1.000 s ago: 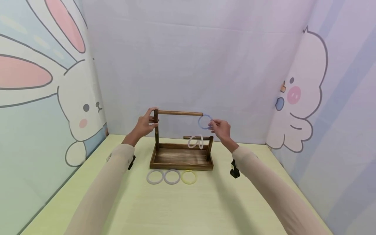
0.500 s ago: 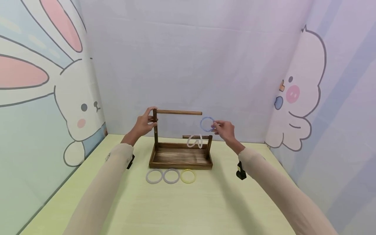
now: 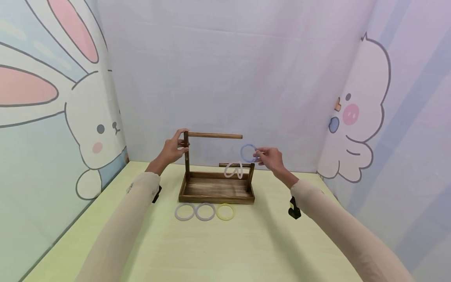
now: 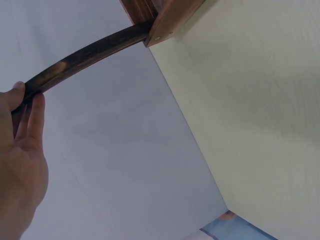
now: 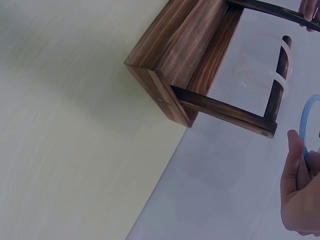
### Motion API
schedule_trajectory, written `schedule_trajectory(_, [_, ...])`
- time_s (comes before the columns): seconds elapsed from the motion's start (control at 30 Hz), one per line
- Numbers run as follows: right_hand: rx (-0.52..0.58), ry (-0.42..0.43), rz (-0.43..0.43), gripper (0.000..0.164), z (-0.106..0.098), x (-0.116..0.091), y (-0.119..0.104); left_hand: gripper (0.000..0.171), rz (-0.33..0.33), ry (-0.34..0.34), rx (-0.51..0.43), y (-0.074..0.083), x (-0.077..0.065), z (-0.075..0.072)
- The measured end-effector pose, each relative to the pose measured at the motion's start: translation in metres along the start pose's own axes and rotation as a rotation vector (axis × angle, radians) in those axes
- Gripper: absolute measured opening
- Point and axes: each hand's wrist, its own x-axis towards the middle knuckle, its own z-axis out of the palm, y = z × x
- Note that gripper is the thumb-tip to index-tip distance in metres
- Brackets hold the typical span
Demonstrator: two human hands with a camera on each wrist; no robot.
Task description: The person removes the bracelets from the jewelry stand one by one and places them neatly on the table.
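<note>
A brown wooden rack stands on the table, with a tall post on its left and a shorter one on its right. My left hand grips the top of the tall post, thumb on one side and fingers on the other. Between thumb and fingers, my right hand pinches a blue ring. That ring is off the bars, to the right of the upper bar and lower than its free end. Two whitish rings hang on the lower bar.
In front of the rack, two pale purplish rings and a yellow ring lie in a row on the pale table. A cloth backdrop rises behind, with printed side walls left and right.
My right hand has drawn the blue ring away from the upper bar's free end, moving right and then down. The left hand stays on the tall post.
</note>
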Motion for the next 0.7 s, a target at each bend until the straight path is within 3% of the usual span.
schedule_trajectory(0.7, [-0.063,-0.103,0.0,0.033,-0.005,-0.036,0.016,0.076,-0.001,0.002,-0.004,0.0,0.0,-0.001])
